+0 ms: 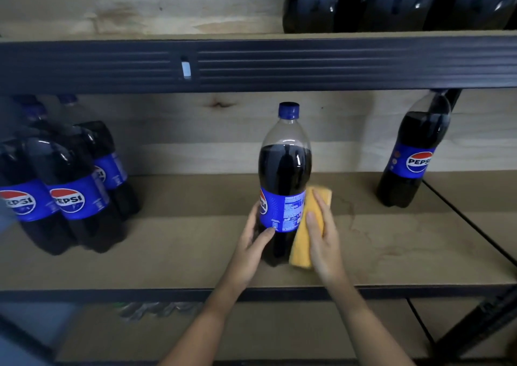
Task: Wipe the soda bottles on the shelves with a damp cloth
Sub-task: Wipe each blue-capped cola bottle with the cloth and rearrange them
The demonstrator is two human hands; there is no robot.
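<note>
I see a Pepsi bottle (284, 181) standing upright mid-shelf (167, 253), its blue label turned so only part of the logo shows beside small print I can't read. My left hand (256, 242) grips its lower body; my right hand (321, 237) presses a yellow cloth (303, 242) flat against its side, fingers straight. Left — a cluster of Pepsi bottles (67, 186); right — a lone one (414, 153). Wrapped bottles (400, 2) sit above.

- A shelf board (167, 248) of pale brown wood spans the view under dim light.
- A dark metal beam (307, 63) edges the shelf above.
- A plywood back panel (195, 130) stands behind.
- A black diagonal brace (475, 329) crosses at lower right.
</note>
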